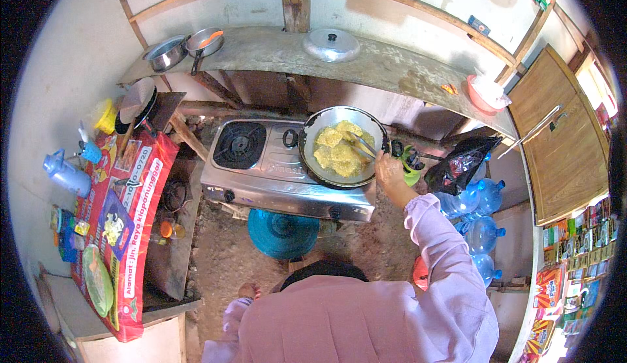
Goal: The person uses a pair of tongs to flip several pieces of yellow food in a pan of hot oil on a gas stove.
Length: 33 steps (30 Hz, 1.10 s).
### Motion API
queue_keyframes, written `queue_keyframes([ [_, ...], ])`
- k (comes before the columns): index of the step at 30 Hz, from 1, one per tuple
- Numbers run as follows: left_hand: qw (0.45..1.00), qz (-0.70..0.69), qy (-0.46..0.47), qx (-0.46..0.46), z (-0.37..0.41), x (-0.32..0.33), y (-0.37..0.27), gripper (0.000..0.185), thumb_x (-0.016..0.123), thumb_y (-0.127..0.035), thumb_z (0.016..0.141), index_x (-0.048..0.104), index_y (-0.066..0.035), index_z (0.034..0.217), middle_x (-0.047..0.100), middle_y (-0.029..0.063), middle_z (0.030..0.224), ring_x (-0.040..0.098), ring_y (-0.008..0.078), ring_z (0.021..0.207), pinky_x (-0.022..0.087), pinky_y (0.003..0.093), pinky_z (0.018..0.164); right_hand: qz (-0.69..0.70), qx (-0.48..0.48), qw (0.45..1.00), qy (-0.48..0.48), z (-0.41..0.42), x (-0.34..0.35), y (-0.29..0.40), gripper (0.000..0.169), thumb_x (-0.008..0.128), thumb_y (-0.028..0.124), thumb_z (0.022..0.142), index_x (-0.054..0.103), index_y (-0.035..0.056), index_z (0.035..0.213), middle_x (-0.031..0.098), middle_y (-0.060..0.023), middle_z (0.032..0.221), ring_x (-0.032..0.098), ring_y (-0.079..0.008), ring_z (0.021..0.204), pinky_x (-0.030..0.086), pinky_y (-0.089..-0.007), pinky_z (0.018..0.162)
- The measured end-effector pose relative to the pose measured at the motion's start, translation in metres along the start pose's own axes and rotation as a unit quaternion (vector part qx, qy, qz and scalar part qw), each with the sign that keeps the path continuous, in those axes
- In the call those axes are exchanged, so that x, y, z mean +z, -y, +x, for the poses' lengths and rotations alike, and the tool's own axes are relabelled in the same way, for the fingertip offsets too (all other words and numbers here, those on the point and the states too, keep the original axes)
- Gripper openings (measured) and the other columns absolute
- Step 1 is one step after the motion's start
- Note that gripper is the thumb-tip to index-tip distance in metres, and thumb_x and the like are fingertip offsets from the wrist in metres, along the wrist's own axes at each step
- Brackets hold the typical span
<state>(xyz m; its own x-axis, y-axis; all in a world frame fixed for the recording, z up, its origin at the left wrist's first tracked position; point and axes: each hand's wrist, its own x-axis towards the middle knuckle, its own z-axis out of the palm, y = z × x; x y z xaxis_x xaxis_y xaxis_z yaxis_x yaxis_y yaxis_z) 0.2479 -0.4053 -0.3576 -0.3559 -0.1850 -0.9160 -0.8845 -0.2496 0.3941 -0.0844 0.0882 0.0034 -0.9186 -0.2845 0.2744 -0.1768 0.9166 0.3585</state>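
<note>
A large wok sits on the right burner of a steel two-burner gas stove. Several yellow battered pieces fry in oil inside it. My right hand, at the wok's right rim, is closed on metal tongs, whose far ends reach in among the pieces. My left hand hangs low beside my body, away from the stove; its fingers are partly hidden, so whether it holds anything cannot be told. The left burner carries no pan.
Behind the stove runs a wooden shelf with a pot lid, pans and a pink bowl. At left, a table with a red banner bears a purple cutting board. Water bottles stand right; a blue lidded tub is below.
</note>
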Motion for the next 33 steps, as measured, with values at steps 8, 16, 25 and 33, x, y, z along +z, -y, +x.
queue_keyframes([
  [8,0.996,-0.044,0.078,-0.006,0.022,-0.007,0.010,0.023,0.043,-0.034,0.075,0.050,-0.012,0.075,0.049,0.0033,0.063,0.042,0.0174,0.049,0.031,0.0339,0.041,-0.042,-0.027,0.999,-0.017,-0.012,-0.022,-0.017,0.008,0.049,0.013,0.073,0.050,0.0066,0.078,0.054,-0.0041,0.063,0.058,-0.0163,0.055,0.045,-0.0261,0.043],
  [16,0.988,-0.058,0.140,0.001,0.037,-0.015,0.011,0.025,0.040,-0.036,0.073,0.049,-0.012,0.074,0.047,0.0032,0.063,0.040,0.0182,0.050,0.029,0.0331,0.040,0.022,0.022,0.999,-0.021,-0.012,-0.023,-0.041,0.021,0.052,0.023,0.075,0.051,0.0043,0.084,0.055,-0.0086,0.062,0.058,-0.0218,0.057,0.046,-0.0324,0.045],
  [25,0.978,-0.158,0.119,-0.060,0.023,-0.007,-0.004,0.028,0.037,-0.037,0.073,0.049,-0.012,0.072,0.047,0.0029,0.060,0.041,0.0202,0.049,0.028,0.0323,0.041,0.221,0.250,0.933,0.137,0.011,-0.015,-0.062,0.031,0.059,0.037,0.070,0.062,0.0077,0.078,0.060,-0.0165,0.082,0.058,-0.0315,0.077,0.046,-0.0411,0.066],
  [33,0.993,-0.097,0.063,-0.037,0.012,-0.007,0.000,0.025,0.038,-0.036,0.076,0.049,-0.014,0.070,0.048,0.0021,0.060,0.043,0.0185,0.049,0.029,0.0320,0.041,0.249,0.269,0.915,0.167,0.018,-0.007,-0.045,0.034,0.057,0.040,0.070,0.062,0.0077,0.081,0.059,-0.0177,0.086,0.057,-0.0319,0.082,0.045,-0.0415,0.071],
])
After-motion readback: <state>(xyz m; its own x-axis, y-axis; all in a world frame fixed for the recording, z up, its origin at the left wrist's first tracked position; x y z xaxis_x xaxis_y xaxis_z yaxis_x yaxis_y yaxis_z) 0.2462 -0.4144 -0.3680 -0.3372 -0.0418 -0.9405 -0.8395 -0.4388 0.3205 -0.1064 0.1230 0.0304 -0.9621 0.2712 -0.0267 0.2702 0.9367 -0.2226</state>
